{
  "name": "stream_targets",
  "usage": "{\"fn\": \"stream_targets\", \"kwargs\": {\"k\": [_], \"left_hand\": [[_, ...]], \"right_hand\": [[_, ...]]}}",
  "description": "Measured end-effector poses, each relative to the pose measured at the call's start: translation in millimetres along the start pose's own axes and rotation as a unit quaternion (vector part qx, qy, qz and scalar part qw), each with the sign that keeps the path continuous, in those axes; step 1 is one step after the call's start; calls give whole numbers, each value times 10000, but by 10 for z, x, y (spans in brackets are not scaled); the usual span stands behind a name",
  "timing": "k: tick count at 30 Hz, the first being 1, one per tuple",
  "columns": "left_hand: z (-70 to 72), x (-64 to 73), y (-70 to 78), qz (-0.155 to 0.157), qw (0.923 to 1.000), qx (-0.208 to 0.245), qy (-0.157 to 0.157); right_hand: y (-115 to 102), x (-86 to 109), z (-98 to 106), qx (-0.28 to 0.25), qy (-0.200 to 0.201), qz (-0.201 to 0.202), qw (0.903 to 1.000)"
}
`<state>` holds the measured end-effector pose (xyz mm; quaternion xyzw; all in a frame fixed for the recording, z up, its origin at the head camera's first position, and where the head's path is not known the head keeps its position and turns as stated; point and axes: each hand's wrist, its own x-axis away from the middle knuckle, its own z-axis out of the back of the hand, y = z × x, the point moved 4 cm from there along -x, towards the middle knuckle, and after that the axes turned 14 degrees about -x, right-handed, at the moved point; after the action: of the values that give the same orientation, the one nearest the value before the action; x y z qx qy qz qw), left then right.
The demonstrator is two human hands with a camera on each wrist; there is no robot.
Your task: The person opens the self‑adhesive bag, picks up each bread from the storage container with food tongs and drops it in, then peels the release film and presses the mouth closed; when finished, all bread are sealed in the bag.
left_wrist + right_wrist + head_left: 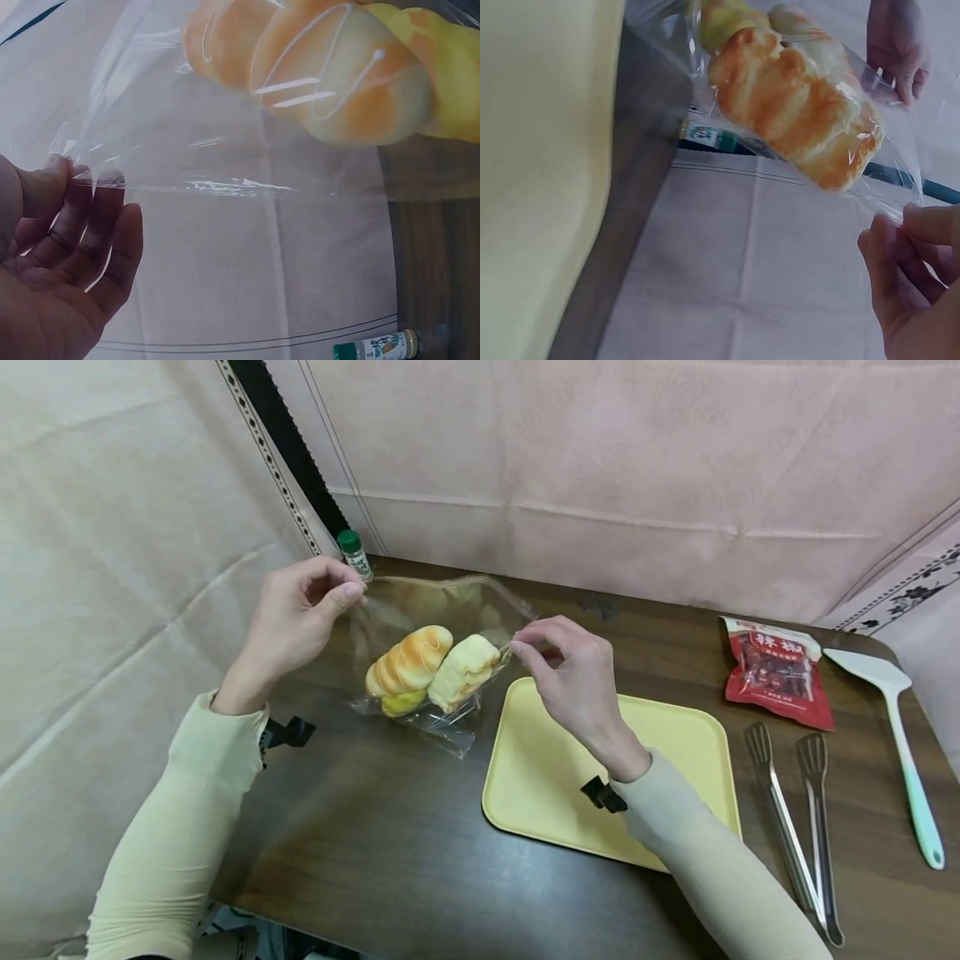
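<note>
A clear plastic zip bag (382,618) hangs between my two hands, its mouth edge stretched upward. My left hand (303,610) pinches one top corner between thumb and fingertips; in the left wrist view, the other fingers of that hand (82,240) curve loosely below the film. At the opposite corner my right hand (573,681) pinches the bag with thumb and forefinger. Inside lie an orange-striped bread roll (411,660) with white icing lines, a pale, brown-edged bread (463,672) and a yellow piece (402,703) partly hidden beneath them.
A yellow tray (540,793) lies under my right forearm. To its right are metal tongs (795,835), a red food packet (780,672) and a spatula (903,743) with a mint handle. A small green-capped bottle (354,553) stands behind my left hand, by the cloth wall.
</note>
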<state>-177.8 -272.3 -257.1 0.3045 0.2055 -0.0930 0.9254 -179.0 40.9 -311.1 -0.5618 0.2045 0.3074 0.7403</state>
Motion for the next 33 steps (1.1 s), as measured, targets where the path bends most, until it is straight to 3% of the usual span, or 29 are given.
{"fn": "stream_targets", "kwargs": {"k": [5, 11, 17, 24, 26, 33], "left_hand": [[65, 66, 21, -327, 9981, -366, 384], [-7, 113, -2, -231, 9988, -295, 326], [-88, 195, -73, 6, 9946, 934, 458], [-254, 264, -106, -117, 9660, 2553, 400], [-291, 268, -102, -212, 9593, 2786, 415], [-365, 282, -99, -414, 9523, 2967, 587]], "right_hand": [[-55, -59, -36, -32, -86, 248, 9997], [-73, -101, -49, -112, -179, 223, 9995], [-48, -129, -39, -284, -176, 237, 9992], [106, -122, -35, -869, 67, -128, 9961], [153, -110, -37, -1113, 204, -295, 9931], [284, -103, -48, -1979, 351, -1229, 9718]]}}
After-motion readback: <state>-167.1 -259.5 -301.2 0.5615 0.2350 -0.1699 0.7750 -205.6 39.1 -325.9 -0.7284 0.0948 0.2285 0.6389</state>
